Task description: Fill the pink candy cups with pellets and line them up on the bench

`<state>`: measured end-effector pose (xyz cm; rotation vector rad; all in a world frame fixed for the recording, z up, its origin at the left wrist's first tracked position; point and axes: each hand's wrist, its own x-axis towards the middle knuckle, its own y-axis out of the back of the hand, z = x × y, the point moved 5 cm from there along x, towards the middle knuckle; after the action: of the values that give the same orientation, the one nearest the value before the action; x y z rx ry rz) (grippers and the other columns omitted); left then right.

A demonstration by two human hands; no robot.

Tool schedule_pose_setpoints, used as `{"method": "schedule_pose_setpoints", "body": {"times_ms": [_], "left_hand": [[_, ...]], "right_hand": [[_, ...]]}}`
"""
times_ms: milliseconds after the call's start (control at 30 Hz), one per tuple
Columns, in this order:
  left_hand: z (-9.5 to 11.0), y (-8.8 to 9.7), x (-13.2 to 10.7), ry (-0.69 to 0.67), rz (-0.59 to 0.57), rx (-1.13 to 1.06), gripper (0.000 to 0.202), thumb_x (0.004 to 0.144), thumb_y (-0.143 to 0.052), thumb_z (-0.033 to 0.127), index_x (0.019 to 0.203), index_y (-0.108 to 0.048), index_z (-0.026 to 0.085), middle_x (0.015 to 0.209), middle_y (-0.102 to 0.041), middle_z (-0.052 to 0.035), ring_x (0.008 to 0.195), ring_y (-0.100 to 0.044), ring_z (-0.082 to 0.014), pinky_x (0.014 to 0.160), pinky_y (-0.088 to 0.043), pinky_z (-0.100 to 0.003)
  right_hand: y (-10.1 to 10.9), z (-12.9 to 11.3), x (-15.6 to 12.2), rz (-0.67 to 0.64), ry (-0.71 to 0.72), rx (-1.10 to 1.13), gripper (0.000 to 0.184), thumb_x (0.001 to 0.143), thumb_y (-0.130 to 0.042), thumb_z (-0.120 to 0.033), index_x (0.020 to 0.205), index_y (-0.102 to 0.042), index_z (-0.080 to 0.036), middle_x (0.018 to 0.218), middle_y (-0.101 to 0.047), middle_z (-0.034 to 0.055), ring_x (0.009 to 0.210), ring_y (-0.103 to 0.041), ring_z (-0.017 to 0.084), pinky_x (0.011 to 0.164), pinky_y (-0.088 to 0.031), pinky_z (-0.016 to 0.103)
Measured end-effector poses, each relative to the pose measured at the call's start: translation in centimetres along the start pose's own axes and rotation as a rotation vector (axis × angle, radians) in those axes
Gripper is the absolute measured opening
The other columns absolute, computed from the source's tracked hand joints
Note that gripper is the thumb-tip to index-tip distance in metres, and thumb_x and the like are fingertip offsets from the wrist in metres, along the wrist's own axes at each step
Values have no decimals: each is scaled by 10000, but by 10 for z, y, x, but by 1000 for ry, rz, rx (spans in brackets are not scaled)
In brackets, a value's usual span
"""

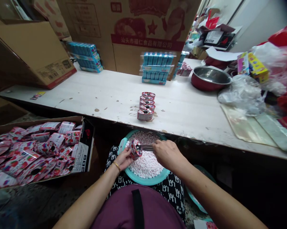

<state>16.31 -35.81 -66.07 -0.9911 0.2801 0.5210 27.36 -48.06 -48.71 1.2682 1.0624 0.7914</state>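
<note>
Holding a round strawberry-print tin point(135, 149) in my left hand point(124, 158), fingers curled firmly around it, right above the basin!

And the other hand?

My right hand point(167, 154) is pinching a metal tube point(145, 147), keeping it level with its end up against the tin. I can't tell from here whether it goes inside.

What's underneath?

A teal basin point(145, 183) on my lap, heaped with small pink and white candies point(145, 163). There's a gold bangle point(117, 166) on my left wrist, and black-and-white patterned trousers point(174, 190) around the basin.

Anything up on the desk?

Straight ahead on the desk point(91, 98), a short row of matching tins point(145, 108), leaning one against the next. Farther back sit shrink-wrapped blue boxes point(156, 68), and off to the right a steel bowl point(210, 78) beside crumpled plastic bags point(241, 95).

And down on your left?

A cardboard box point(85, 140) just beside me, packed with pink strawberry-print packets point(38, 152).
</note>
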Motion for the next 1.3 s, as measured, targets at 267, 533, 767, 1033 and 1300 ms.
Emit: {"method": "schedule_pose_setpoints", "body": {"times_ms": [267, 533, 767, 1033, 1300], "left_hand": [[-6, 7, 1, 61, 10, -186, 188, 772, -597, 207, 957, -570, 190, 896, -642, -38, 825, -616, -158, 815, -465, -355], [-5, 0, 4, 34, 7, -208, 180, 761, -606, 177, 937, -572, 171, 894, -647, -43, 807, -622, -162, 792, -482, -352], [19, 23, -19, -50, 48, -29, 227, 767, -602, 181, 988, -562, 216, 896, -647, -21, 785, -627, -155, 773, -493, -374], [22, 18, -21, -51, 27, 67, 313, 755, -617, 199, 1055, -534, 228, 923, -640, -32, 757, -635, -158, 742, -495, -358], [4, -5, -11, -20, -70, 69, 304, 766, -605, 189, 1060, -529, 201, 920, -641, -50, 746, -636, -156, 745, -493, -343]], "right_hand": [[1, 28, -21, 77, -141, 71, 257, 838, -427, -310, 1048, -566, -261, 884, -608, 15, 722, -590, 153, 567, -357, 251], [-62, 49, -24, -40, -223, 133, 233, 817, -442, -256, 992, -594, -236, 910, -616, 50, 808, -597, 201, 643, -390, 284], [-160, 37, -2, -181, -242, 296, 267, 791, -476, -242, 1033, -586, -221, 1025, -629, 53, 954, -568, 199, 756, -395, 267], [-101, 61, -34, -75, -202, 634, 299, 764, -506, -267, 1053, -586, -261, 1038, -630, 2, 966, -554, 177, 788, -391, 256], [-16, 16, -30, -1, -105, 189, 284, 820, -457, -276, 1075, -580, -257, 925, -628, 41, 818, -598, 193, 670, -412, 277]]}}
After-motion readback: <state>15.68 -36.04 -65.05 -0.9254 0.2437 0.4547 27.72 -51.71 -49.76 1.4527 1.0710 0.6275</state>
